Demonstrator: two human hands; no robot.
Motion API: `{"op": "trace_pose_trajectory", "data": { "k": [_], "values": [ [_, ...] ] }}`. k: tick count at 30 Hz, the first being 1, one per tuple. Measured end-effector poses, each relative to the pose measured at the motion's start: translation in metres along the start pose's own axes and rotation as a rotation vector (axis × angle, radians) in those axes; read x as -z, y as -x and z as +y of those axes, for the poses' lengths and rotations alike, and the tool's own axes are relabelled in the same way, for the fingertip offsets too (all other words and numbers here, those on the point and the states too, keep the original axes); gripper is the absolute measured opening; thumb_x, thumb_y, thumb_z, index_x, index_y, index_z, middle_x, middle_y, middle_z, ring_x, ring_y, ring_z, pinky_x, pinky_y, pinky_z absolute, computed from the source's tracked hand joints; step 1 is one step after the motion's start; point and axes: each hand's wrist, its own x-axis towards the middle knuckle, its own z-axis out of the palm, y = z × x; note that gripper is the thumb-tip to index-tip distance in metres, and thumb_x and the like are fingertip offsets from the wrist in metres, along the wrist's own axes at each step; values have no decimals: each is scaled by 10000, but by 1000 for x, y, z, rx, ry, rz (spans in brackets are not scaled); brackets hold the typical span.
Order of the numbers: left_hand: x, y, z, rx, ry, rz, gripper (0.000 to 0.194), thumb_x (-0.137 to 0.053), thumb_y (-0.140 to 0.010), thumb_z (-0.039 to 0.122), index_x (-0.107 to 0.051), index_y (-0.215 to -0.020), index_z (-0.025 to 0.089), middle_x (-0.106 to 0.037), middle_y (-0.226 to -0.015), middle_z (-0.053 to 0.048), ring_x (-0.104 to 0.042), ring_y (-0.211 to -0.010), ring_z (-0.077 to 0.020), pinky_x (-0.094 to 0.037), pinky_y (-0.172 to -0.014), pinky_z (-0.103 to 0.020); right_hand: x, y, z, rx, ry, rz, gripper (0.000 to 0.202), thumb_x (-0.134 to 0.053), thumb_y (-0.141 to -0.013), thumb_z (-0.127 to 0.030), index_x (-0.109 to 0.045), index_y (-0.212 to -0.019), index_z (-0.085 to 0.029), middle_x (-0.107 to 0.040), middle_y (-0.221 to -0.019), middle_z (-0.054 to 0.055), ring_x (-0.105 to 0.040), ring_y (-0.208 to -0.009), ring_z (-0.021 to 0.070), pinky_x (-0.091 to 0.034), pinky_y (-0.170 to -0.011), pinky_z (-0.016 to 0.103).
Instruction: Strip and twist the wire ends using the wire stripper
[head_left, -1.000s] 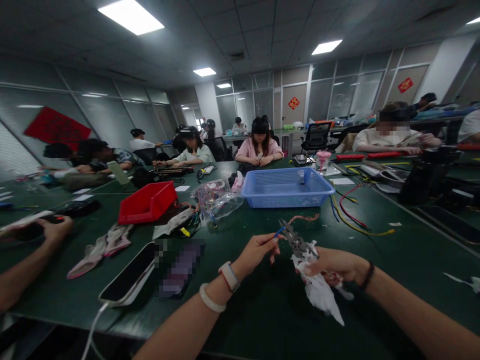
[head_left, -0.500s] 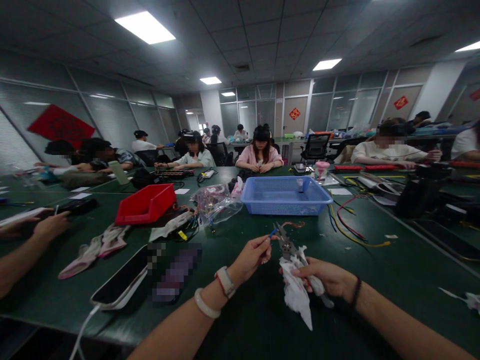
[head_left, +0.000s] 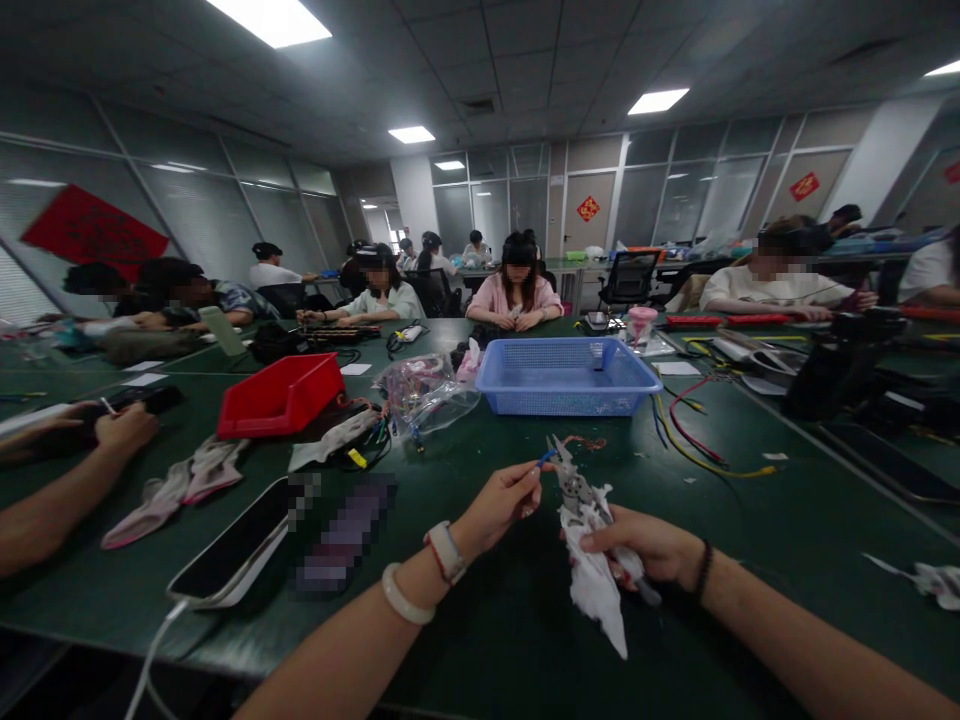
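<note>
My left hand (head_left: pixel 512 500) pinches a short blue wire (head_left: pixel 546 457) between thumb and fingertips. Its far end lies at the jaws of a pair of wire strippers (head_left: pixel 574 485), whose tips point away from me and stand apart. My right hand (head_left: pixel 637 545) is closed round the handles, with crumpled white tissue (head_left: pixel 596 590) wrapped about them and hanging below. Whether the blades touch the wire is too small to tell. Just beyond the jaws, thin copper strands (head_left: pixel 586 442) rest on the green table (head_left: pixel 480 640).
Ahead stands a blue plastic basket (head_left: pixel 566 400); a red bin (head_left: pixel 281 397) and a clear bag of wires (head_left: pixel 424 390) lie left of it. Nearer are a charging phone (head_left: pixel 240 545) and pale gloves (head_left: pixel 176 490). Yellow and red cables (head_left: pixel 697 450) lie right. A co-worker's hand (head_left: pixel 124 430) is at left.
The whole view has tipped slightly downward, so the table's things sit a little higher. Both hands keep nearly the same pose on the blue wire and the wire strippers.
</note>
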Motion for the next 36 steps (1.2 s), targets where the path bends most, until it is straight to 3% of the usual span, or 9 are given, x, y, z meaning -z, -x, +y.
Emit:
{"op": "trace_pose_trajectory", "data": {
  "k": [5,10,18,27,36],
  "values": [
    [2,-3,-3,-14,-20,24,501,-696,-766,475,-670,-1106,107,-502,-595,27,-382,-507,-60,-230,-478,-217,0,1,-1,32,-18,-29,385,-802,-625,-268,-633,-914,-79,-655,-610,0,-460,-327,33,-469,-345,165],
    [2,-4,-4,-28,-53,75,500,-687,-765,491,-679,-1096,116,-502,-600,31,-379,-504,-59,-247,-476,-210,5,-1,3,0,-66,-55,357,-773,-672,-280,-619,-921,-76,-710,-709,74,-600,-422,114,-512,-369,204],
    [2,-4,-2,-78,-163,128,474,-653,-791,489,-688,-1089,122,-497,-608,37,-389,-486,-60,-289,-468,-209,4,4,-5,-49,-171,-155,453,-703,-770,-252,-550,-1158,-73,-702,-1035,192,-718,-693,205,-588,-504,258],
    [5,-2,-1,-107,-206,143,479,-648,-789,496,-696,-1077,117,-507,-629,27,-411,-499,-63,-326,-473,-201,3,9,-12,-94,-225,-183,404,-614,-836,-206,-524,-1195,-44,-673,-1101,239,-721,-796,241,-601,-540,279],
    [6,1,1,-180,-316,183,451,-614,-815,487,-702,-1061,120,-524,-651,17,-451,-513,-75,-382,-489,-206,-3,19,-21,-118,-220,-178,402,-608,-821,-195,-521,-1179,-35,-680,-1065,245,-719,-802,263,-599,-520,283]
  ]
}}
